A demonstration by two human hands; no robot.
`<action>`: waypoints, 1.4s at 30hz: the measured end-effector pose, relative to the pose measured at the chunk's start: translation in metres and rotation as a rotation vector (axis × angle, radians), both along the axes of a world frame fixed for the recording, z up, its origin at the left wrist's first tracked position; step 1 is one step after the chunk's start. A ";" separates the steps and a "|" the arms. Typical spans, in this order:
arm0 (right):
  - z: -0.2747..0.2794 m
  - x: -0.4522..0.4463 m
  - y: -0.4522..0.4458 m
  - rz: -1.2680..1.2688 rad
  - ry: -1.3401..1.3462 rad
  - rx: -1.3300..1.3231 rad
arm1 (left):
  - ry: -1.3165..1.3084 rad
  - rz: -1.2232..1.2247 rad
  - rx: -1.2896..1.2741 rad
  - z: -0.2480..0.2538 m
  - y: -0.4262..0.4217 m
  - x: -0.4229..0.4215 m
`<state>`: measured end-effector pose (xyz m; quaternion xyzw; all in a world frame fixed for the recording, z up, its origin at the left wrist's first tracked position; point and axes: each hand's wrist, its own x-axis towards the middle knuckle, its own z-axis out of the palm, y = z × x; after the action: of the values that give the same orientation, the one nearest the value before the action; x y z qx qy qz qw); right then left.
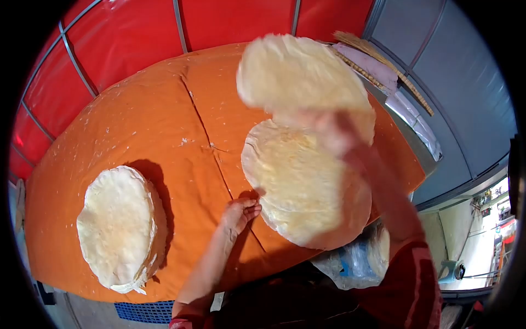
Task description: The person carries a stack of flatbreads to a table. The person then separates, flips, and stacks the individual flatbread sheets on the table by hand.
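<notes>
A large, thin round flatbread, blurred by motion, is raised over the far right part of the orange cloth. My right hand, also smeared, grips it near its closer edge. Below lies another wide flatbread with pale and golden patches; my right forearm shades and partly covers its right side. My left hand rests by the left edge of this lower bread, fingers loosely bent and fingertips at the rim. Away to the left stands a thick stack of flatbreads.
An orange cloth with crumbs and a dark seam covers the work surface. Behind it is a red sheet wall with metal bars. A straw broom and a white plastic roll lie far right. Clear plastic bags are near my body.
</notes>
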<state>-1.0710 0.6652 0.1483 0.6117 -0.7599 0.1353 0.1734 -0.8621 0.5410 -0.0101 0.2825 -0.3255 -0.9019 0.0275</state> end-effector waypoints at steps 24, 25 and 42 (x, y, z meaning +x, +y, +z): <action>-0.161 0.067 0.030 -0.255 -0.226 0.145 | -0.055 0.240 -0.369 0.018 0.019 -0.069; -0.145 0.052 0.029 -0.289 -0.491 0.361 | -0.030 0.269 -0.329 0.024 0.018 -0.064; -0.098 0.065 0.111 -0.040 -0.499 0.616 | 0.067 -0.102 -0.006 -0.004 0.059 0.008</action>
<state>-1.0058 0.7763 0.0504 0.5685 -0.7954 0.0422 -0.2058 -0.8539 0.6003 -0.0139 0.2350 -0.3413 -0.9101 -0.0070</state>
